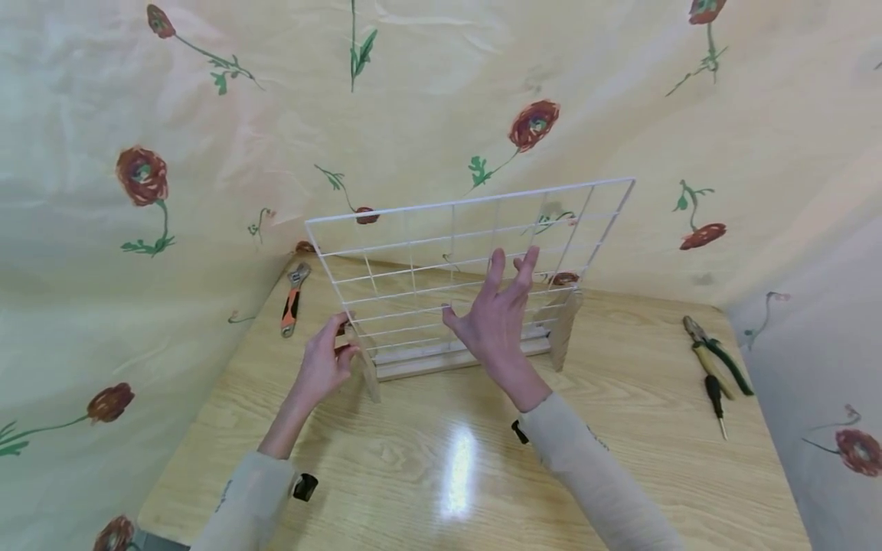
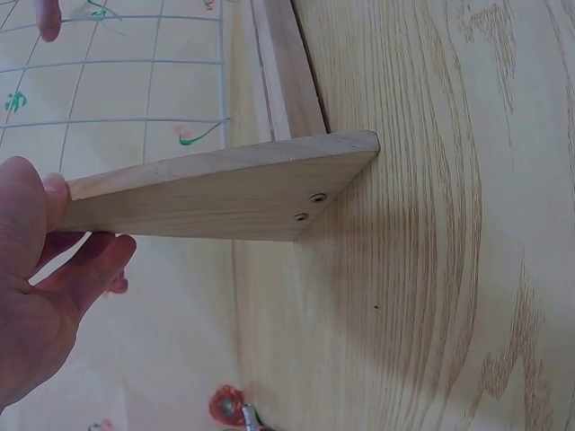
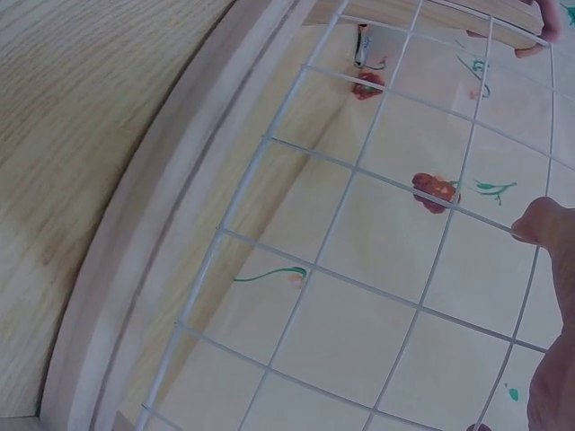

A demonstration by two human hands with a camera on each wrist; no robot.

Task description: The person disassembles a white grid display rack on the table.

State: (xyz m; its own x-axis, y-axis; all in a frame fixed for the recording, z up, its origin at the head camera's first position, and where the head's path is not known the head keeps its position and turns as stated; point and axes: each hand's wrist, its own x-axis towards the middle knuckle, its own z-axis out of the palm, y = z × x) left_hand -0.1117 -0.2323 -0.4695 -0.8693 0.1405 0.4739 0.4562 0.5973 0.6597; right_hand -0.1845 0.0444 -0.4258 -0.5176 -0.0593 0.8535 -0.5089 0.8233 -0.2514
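A white wire grid (image 1: 427,287) leans above a wooden frame with a grooved crossbar (image 1: 441,363) and two side boards. The left side board (image 2: 225,184) has two screw heads near its lower end. My left hand (image 1: 325,360) grips this board near its upper end, thumb and fingers on opposite faces in the left wrist view. At the grid's middle, my right hand (image 1: 498,321) has its fingers spread and extended. Its thumb (image 3: 537,220) meets a wire in the right wrist view; the other fingers are mostly hidden there. The right side board (image 1: 566,329) stands at the crossbar's other end.
An adjustable wrench (image 1: 292,300) with an orange and black handle lies at the table's back left. Pliers (image 1: 717,356) and a screwdriver (image 1: 715,402) lie at the right. Flower-patterned sheeting (image 1: 427,99) rises behind the wooden table (image 1: 386,451).
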